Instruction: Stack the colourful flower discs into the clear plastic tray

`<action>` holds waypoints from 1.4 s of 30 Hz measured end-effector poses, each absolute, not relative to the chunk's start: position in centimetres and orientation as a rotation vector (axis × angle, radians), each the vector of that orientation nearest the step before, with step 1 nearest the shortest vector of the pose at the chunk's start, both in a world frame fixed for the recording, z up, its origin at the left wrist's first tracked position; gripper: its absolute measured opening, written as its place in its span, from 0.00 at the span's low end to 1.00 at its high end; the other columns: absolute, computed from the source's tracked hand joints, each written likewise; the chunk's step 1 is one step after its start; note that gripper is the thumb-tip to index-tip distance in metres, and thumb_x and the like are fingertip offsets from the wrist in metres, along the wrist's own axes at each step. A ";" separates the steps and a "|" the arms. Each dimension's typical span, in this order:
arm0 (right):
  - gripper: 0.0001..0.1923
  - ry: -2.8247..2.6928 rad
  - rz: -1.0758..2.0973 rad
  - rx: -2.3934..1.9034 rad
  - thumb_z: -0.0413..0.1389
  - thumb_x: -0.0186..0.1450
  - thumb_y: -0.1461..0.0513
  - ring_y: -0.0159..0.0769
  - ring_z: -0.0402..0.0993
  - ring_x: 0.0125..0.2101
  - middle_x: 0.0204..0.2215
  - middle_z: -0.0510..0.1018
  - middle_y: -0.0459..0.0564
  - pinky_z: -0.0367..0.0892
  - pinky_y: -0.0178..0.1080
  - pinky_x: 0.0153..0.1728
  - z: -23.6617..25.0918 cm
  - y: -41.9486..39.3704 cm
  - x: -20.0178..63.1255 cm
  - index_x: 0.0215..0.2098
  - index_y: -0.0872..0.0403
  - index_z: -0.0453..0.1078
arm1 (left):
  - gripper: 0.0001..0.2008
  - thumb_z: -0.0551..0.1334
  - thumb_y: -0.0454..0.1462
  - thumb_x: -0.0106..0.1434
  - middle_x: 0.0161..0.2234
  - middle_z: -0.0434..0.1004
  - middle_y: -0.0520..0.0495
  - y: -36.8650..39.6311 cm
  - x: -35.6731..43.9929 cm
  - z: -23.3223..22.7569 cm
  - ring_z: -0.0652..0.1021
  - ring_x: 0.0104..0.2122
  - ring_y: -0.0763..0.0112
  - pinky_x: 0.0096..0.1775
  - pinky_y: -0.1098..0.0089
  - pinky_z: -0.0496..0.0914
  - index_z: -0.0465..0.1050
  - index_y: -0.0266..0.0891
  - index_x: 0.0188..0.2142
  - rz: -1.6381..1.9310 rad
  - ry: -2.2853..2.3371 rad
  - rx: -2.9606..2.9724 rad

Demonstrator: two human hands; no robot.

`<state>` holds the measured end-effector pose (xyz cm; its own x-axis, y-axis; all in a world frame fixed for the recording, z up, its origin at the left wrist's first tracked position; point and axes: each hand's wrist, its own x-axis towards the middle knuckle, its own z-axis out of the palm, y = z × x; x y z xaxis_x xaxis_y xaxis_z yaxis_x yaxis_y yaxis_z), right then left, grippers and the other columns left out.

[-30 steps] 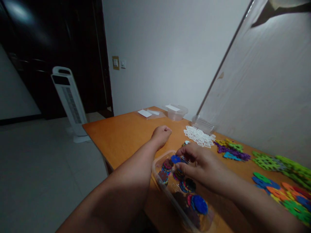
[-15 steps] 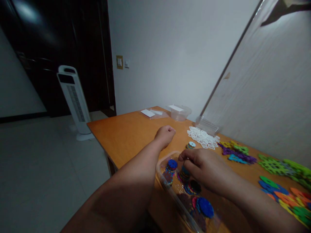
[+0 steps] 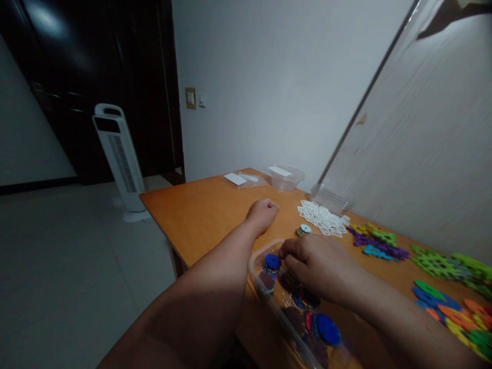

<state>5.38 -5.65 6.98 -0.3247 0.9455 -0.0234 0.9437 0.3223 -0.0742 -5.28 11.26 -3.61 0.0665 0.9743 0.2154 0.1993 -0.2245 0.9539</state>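
My left hand rests as a closed fist on the orange table, holding nothing. My right hand reaches into a clear plastic tub at the table's near edge, its curled fingers down among small stacks of coloured toothed discs; what the fingertips grip is hidden. A blue disc stack lies nearer to me in the tub. One small stack with a pale blue top stands on the table just beyond my right hand.
White lattice pieces lie in a pile past the hands. Purple, green, blue and orange flat pieces spread to the right. Clear containers and lids stand at the far end. A white tower fan stands on the floor at left.
My right hand, which held a blue disc above the tub, has gone down among the stacks. The blue disc now tops a stack. My left fist has stayed put.
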 end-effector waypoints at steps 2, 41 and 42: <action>0.12 -2.520 0.137 -1.803 0.53 0.62 0.64 0.38 0.74 0.26 0.26 0.82 0.51 0.50 0.37 0.26 6.9 -5.7 5.5 0.32 0.49 0.80 | 0.07 0.62 0.39 0.55 0.22 0.72 0.52 11.4 -5.3 -3.7 0.69 0.24 0.73 0.28 0.73 0.62 0.74 0.37 0.28 1.228 1.215 1.568; 0.07 -2.271 0.738 -1.614 0.57 0.60 0.63 0.35 0.70 0.29 0.28 0.76 0.45 0.63 0.35 0.29 3.6 -2.5 14.0 0.37 0.54 0.75 | 0.08 0.62 0.41 0.54 0.21 0.69 0.53 11.0 -5.7 -3.4 0.66 0.23 0.75 0.27 0.74 0.58 0.70 0.38 0.26 1.249 1.164 1.543; 0.09 -2.281 0.751 -1.601 0.58 0.60 0.63 0.34 0.69 0.28 0.28 0.75 0.44 0.63 0.35 0.29 3.3 -2.4 13.8 0.39 0.54 0.75 | 0.08 0.62 0.41 0.54 0.21 0.69 0.53 11.0 -5.7 -3.4 0.66 0.23 0.75 0.27 0.74 0.59 0.70 0.38 0.26 1.251 1.162 1.542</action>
